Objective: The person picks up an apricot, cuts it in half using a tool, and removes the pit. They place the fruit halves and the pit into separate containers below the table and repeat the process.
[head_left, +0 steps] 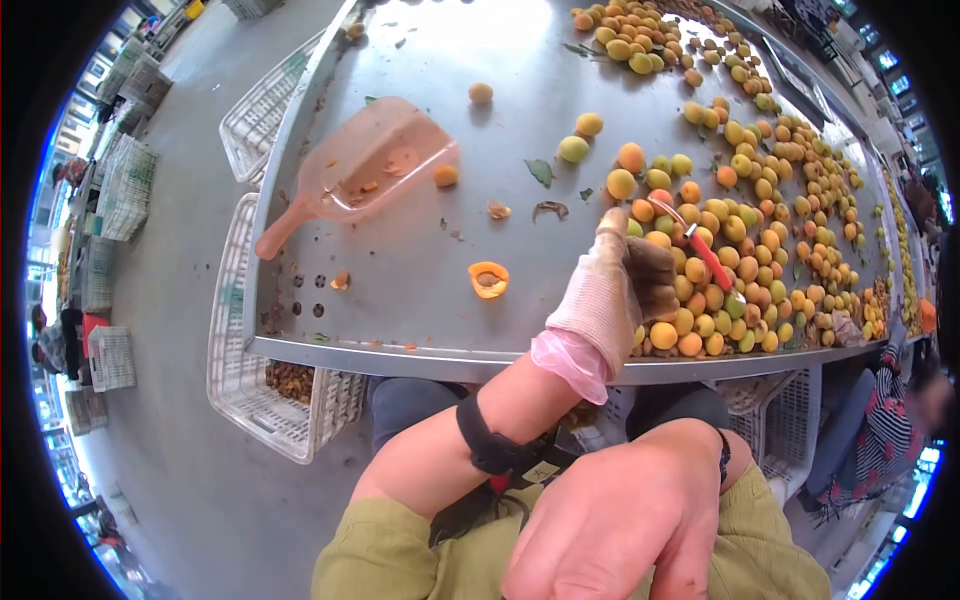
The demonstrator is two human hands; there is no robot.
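Note:
My left hand wears a pale, stained glove with a pink cuff. It is at the left edge of a pile of apricots, thumb raised apart from the bent fingers, and nothing shows in it. On the pile lies a red-handled tool with a thin curved metal end. My right hand is bare and close to the camera in front of my chest, back of the hand up; its fingertips are cut off or hidden. A halved apricot, its pit showing, rests on the metal table.
A clear pinkish scoop with scraps inside lies on the table's left side. White plastic crates stand beside and below the raised table edge, one holding brown pits. Another person's patterned sleeve is at the right.

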